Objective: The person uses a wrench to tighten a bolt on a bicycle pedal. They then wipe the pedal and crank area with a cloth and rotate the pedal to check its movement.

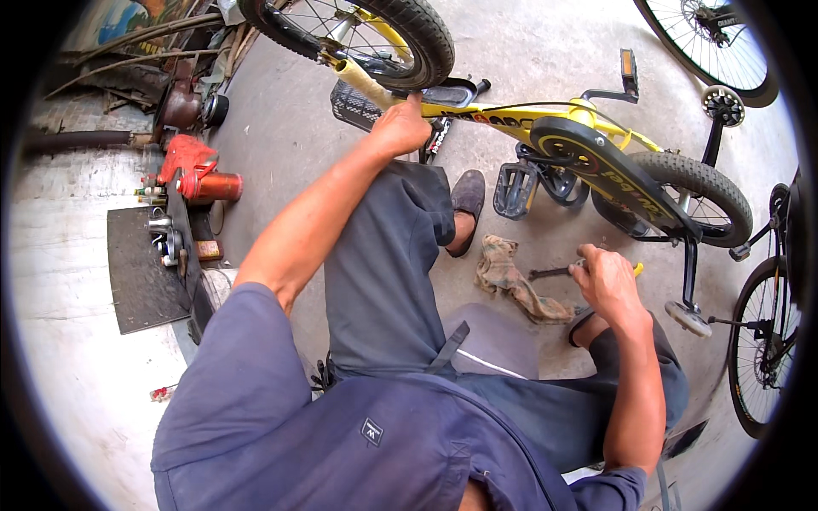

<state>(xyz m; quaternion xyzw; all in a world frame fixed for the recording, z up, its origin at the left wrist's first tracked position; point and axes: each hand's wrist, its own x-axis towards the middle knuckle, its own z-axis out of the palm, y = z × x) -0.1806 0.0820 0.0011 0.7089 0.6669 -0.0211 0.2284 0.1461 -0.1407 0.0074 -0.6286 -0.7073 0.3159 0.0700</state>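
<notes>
A yellow child's bicycle [511, 123] is turned over on the floor in front of me. My left hand [400, 128] is on its frame beside the front wheel [400, 38], fingers closed round the yellow tube. Away from the bicycle, above the floor near my right knee, my right hand [607, 281] is closed on a tool with a dark metal shaft [550, 272] and a yellow end [637, 269]. Its exact kind is unclear, since the fingers cover its middle. Close to that hand, a crumpled patterned rag [511, 272] lies on the concrete.
A training wheel [687, 319] juts toward me near my right hand. Other bicycles' wheels stand at the far right [711, 47] and right [758, 349]. To my left are a red container [209, 183], a dark board [145, 268] and metal parts. A black basket [354, 102] sits under the frame.
</notes>
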